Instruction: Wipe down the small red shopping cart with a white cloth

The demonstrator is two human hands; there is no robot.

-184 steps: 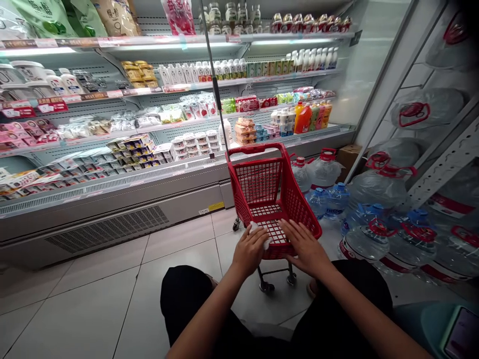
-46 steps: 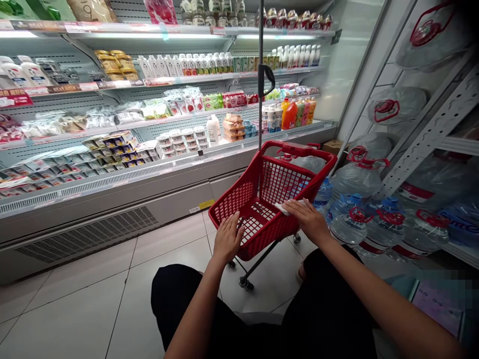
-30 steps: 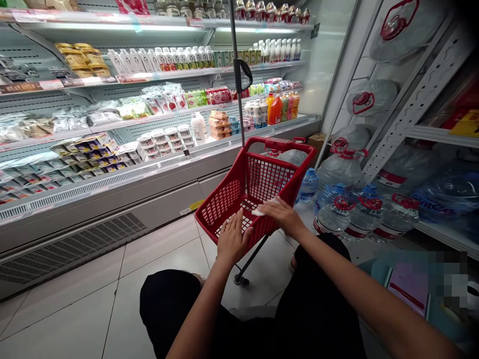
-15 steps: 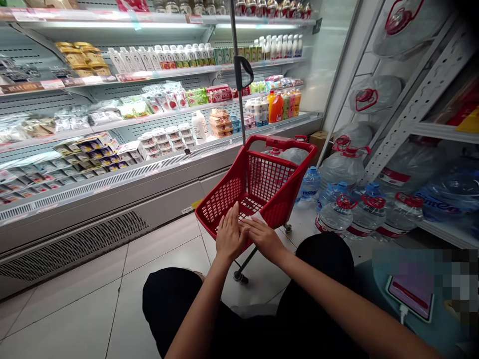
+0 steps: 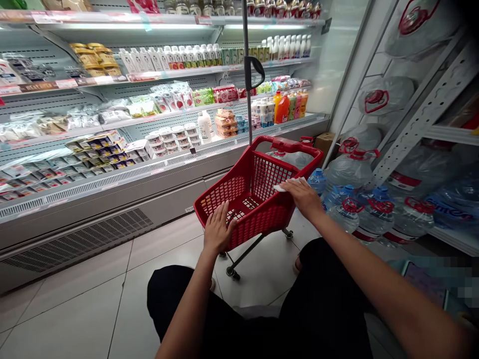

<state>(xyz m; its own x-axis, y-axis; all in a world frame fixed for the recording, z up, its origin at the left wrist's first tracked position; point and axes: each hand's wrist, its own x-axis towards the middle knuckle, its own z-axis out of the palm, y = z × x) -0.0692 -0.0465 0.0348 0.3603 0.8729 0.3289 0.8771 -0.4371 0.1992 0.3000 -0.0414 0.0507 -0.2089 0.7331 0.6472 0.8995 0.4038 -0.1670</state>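
A small red plastic shopping cart [image 5: 277, 209] with a latticed basket stands in front of me on metal legs with castors. My left hand [image 5: 218, 229] lies against its near front edge, fingers stretched out and thumb apart, holding nothing I can see. Over on the right-hand rim, my right hand [image 5: 303, 195] presses down with a folded white cloth or tissue [image 5: 279, 188] under its fingers. Part of the cloth pokes out past the fingertips; the rest is hidden beneath them. A grey pole with a black loop [image 5: 254, 73] rises behind the basket.
A refrigerated display [image 5: 168, 154] with bottles, tubs and packs runs along the left and back. Large water bottles [image 5: 377, 214] crowd the right beside a white metal rack [image 5: 415, 112]. A phone [image 5: 424, 281] lies near my right knee.
My hands have parted. The right one moved right with the white cloth to the cart's side rim; the left moved slightly left and down. The cart's front end has shifted slightly.
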